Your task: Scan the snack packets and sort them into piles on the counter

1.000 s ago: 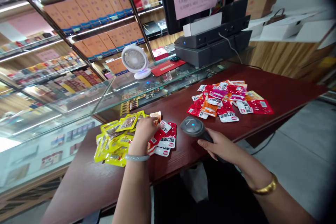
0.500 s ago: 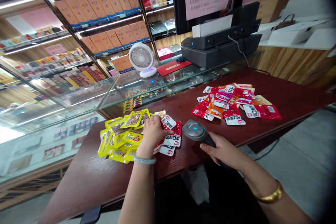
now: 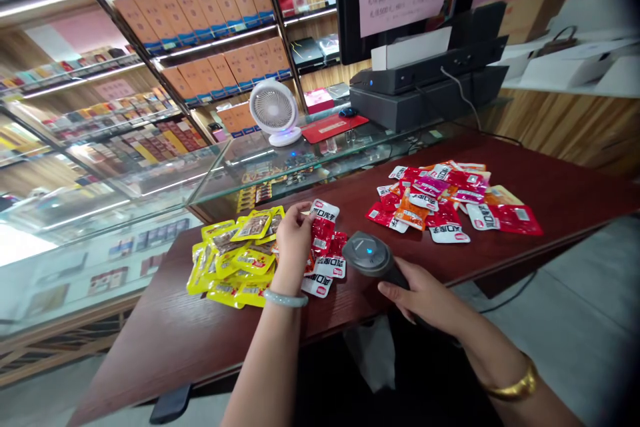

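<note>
Left hand (image 3: pixel 295 240) pinching a red-and-white snack packet (image 3: pixel 323 227), glossy, white label panel at its top, lifted on edge above the small red pile (image 3: pixel 325 267) near the tabletop (image 3: pixel 550 187) front edge. Beside that, yellow packets (image 3: pixel 235 260) heaped flat. Right hand (image 3: pixel 425 293) clamped around a dark grey barcode scanner (image 3: pixel 371 253), blue light on its head, apparently aimed toward the packet. Further right, a mixed red, pink and orange pile (image 3: pixel 445 200).

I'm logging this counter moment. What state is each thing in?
left hand: gripping a red snack packet, lifted on edge
right hand: wrapped around barcode scanner
barcode scanner: blue light on
yellow packets: heaped
mixed packets: spread flat
desk fan: upright
</note>
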### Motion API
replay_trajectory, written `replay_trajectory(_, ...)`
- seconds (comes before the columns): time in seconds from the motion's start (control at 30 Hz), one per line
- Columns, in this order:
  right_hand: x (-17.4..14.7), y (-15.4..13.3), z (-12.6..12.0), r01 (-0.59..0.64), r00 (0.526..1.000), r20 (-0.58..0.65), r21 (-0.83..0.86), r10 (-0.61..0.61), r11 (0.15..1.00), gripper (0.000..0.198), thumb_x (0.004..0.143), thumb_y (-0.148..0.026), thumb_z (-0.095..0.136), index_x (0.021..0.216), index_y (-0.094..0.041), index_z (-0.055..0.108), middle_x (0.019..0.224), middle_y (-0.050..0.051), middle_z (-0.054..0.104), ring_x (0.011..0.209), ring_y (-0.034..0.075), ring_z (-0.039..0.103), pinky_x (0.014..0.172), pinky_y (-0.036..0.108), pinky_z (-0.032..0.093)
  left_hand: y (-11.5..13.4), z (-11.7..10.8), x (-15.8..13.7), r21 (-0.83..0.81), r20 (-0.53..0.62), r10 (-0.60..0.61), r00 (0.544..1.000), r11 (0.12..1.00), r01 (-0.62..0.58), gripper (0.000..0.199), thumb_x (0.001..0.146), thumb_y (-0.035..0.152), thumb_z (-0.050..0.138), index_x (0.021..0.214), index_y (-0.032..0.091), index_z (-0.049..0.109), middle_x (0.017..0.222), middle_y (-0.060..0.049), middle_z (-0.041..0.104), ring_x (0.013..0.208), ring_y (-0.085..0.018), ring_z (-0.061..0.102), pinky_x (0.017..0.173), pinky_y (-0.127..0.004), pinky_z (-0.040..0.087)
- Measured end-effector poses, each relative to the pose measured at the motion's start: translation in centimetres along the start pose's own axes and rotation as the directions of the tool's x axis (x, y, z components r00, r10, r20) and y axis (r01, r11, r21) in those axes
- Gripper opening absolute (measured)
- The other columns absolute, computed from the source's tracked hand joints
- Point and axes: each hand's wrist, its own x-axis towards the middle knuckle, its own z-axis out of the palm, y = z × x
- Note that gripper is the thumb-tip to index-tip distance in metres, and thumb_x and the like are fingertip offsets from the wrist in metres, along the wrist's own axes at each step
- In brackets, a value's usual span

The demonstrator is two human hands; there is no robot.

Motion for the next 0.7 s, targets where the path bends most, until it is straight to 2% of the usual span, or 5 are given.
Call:
replay_trajectory(0.1,-0.1,-0.4,0.1,0.019,1.0,0.009,0.021,-0.019,1.0,0.053,0.091,-0.051,0.062,0.129,-0.016,0.052,0.068,-0.004,0.057,0.041,0.007,0.047,0.04,0.019,0.039,1.2,1.1,-0.5,-0.071,-0.039,0.018,0.999,0.997,-0.021,0.026,0.081,0.028,0.064,0.105,0.021,0.067,0.075,0.001,0.066,0.063,-0.011,0.057,0.06,-0.022,0.042)
replay_trajectory(0.23,-0.2,-0.5,-0.1,0.038,0.999,0.016,0.022,-0.038,0.999,0.052,0.091,-0.052,0.063,0.128,-0.017,0.053,0.071,-0.003,0.059,0.041,0.007,0.047,0.041,0.019,0.04,2.3,2.2,-1.0,-0.078,-0.03,0.069,0.997,0.994,-0.071,0.017,0.082,0.027,0.064,0.097,0.02,0.068,0.077,0.001,0.068,0.066,-0.011,0.059,0.061,-0.021,0.043)
replay_trajectory(0.43,-0.3,0.1,-1.2,0.024,1.0,0.005,0.047,-0.025,0.999,0.052,0.09,-0.054,0.063,0.128,-0.019,0.054,0.069,-0.003,0.059,0.04,0.007,0.046,0.04,0.019,0.039,1.8,4.3,-0.3,-0.114,0.049,0.03,0.998,0.993,-0.024,0.017,0.083,0.029,0.062,0.097,0.019,0.064,0.079,0.0,0.069,0.07,-0.012,0.062,0.065,-0.022,0.047)
replay_trajectory(0.6,-0.2,0.7,-2.5,0.027,0.997,-0.072,0.066,-0.022,0.997,0.053,0.089,-0.057,0.062,0.126,-0.019,0.055,0.064,-0.005,0.056,0.039,0.008,0.045,0.038,0.02,0.037,2.3,8.3,1.9,-0.082,0.108,-0.013,0.994,0.996,0.022,0.013,0.082,0.03,0.062,0.088,0.018,0.065,0.074,0.001,0.066,0.065,-0.012,0.059,0.062,-0.022,0.045)
replay_trajectory(0.7,-0.4,0.8,-3.5,0.026,0.993,-0.118,0.077,-0.017,0.997,0.053,0.09,-0.056,0.06,0.126,-0.018,0.053,0.06,-0.008,0.051,0.037,0.008,0.044,0.037,0.019,0.036,3.2,11.4,3.2,-0.023,0.156,-0.01,0.988,1.0,0.013,0.012,0.083,0.026,0.063,0.089,0.018,0.067,0.078,-0.001,0.069,0.069,-0.012,0.062,0.064,-0.022,0.046)
